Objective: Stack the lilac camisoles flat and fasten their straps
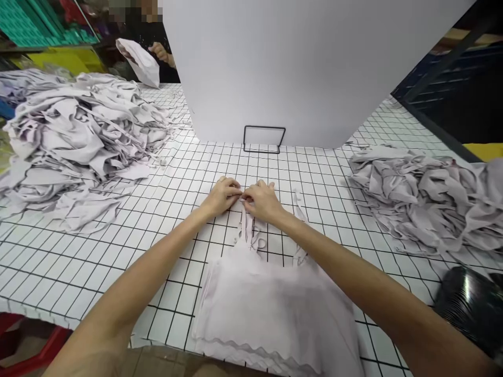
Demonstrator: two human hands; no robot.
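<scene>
In the head view, the pale garment (271, 309) is laid on the desk (220, 162), on the near side of the left hand (223, 197) and the right hand (262, 201). Its narrow strap (247, 230) is directed lengthwise forward, and the far end is pinched by the fingertips of both, which are placed equally near to it.

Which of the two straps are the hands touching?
The left strap: its far end is at the fingertips of the left hand and right hand. The right strap, partly hidden behind an arm, has neither hand on it.
</scene>
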